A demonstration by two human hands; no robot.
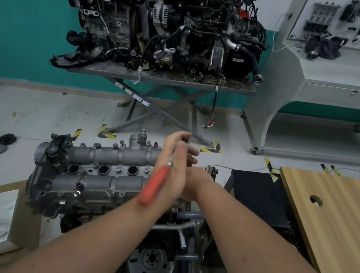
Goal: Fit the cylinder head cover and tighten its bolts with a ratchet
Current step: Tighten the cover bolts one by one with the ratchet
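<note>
Hands together above the right end of the cylinder head cover (96, 169), which sits on the engine with bolts (117, 169) standing along it. Left hand (169, 170) grasps the red-handled ratchet (153, 185); right hand (190, 160) is at the tool's head, its grip too blurred to tell. Best seat the socket squarely on a bolt, then tighten evenly.

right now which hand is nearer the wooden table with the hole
Right. The right hand is on the side toward the wooden table; the left hand, holding the ratchet, is farther from it.
</note>
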